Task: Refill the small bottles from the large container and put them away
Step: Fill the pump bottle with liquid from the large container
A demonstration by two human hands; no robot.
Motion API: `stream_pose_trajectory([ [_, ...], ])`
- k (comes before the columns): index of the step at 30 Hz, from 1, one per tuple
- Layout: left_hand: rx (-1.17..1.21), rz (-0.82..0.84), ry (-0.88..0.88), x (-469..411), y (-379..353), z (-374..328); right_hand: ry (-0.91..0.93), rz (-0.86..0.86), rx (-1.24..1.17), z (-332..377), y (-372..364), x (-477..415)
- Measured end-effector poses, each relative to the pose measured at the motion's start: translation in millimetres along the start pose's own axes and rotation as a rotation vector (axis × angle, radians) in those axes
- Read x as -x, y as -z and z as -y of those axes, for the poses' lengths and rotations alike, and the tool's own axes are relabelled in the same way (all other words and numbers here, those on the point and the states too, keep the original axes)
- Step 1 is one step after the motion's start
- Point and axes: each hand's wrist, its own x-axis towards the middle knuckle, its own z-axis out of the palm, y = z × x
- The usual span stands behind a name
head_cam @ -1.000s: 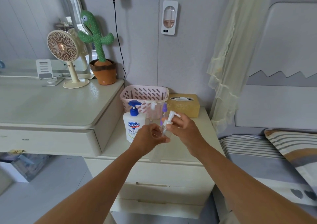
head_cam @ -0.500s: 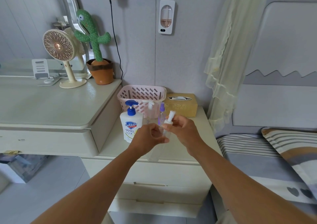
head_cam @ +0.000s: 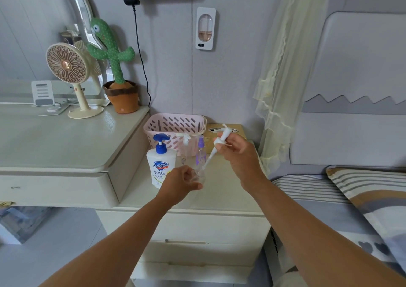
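Clear plastic small bottle, probably light and slippery, is gripped round its body by left hand; right hand pinches the pump collar.

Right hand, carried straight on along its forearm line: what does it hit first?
Probably the purple spray bottle, standing just up-left of the right hand and the pump head it holds; the pink basket lies behind. Depth is unclear.
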Motion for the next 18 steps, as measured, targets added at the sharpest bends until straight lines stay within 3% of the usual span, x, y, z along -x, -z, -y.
stream_pose_trajectory([
  [10,-0.065,-0.055,0.061,-19,-3,4,0.143,-0.185,-0.04,28,23,-24],
  [18,-0.046,-0.117,0.047,-38,-17,2,0.103,-0.156,0.144,-29,26,-22],
])
